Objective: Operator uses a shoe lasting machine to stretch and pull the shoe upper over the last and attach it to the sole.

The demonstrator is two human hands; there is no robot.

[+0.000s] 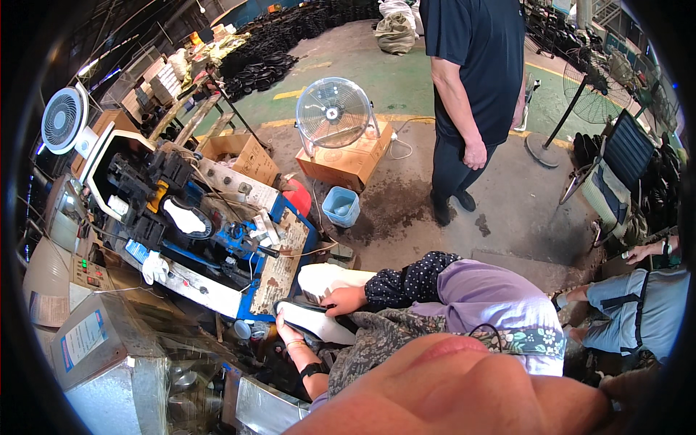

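Note:
A dark shoe piece with a white sole face [319, 323] lies in front of my body, its white side showing. My left hand [288, 335], with a dark watch band on its wrist, grips the end nearer the machine. My right hand [344, 300], below a dark polka-dot sleeve, closes on the dark upper edge. Some fingers of both hands are hidden by the piece. Left of me stands a shoe-making machine [210, 286], with a second white-bottomed shoe [185, 217] in its black and blue clamps.
A floor fan [332, 113] stands on a cardboard box [353, 168], near a blue bucket [341, 207]. One person [475, 80] in dark clothes stands ahead; another [638, 308] is at far right. A white glove [155, 268] rests on the machine. A metal cabinet [109, 362] fills the lower left.

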